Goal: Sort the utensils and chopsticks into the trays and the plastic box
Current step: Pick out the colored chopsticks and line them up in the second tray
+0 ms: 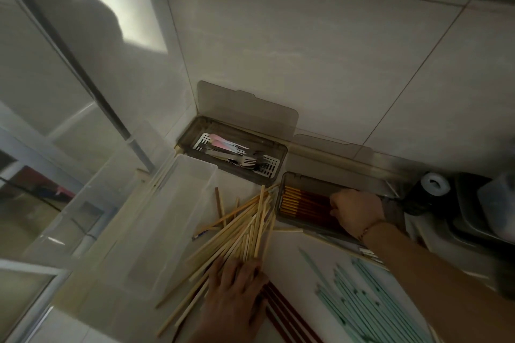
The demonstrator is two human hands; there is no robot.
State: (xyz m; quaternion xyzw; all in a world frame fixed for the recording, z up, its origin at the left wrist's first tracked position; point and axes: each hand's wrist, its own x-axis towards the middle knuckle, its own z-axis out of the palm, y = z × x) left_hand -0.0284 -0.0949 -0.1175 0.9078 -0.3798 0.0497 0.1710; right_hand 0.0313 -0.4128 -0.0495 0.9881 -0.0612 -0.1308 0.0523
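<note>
Your left hand presses flat on the bamboo chopsticks, pinning the pile; your right hand, fingers curled around dark chopsticks, seats them in the tray.

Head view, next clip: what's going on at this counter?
A person is sorting chopsticks. The left hand presses flat on a fanned pile of pale bamboo chopsticks. The right hand, fingers curled, reaches into the smoky grey tray of dark red, gold-tipped chopsticks. Another grey tray holds metal forks. The clear plastic box looks nearly empty; mint green chopsticks lie unsorted.
</note>
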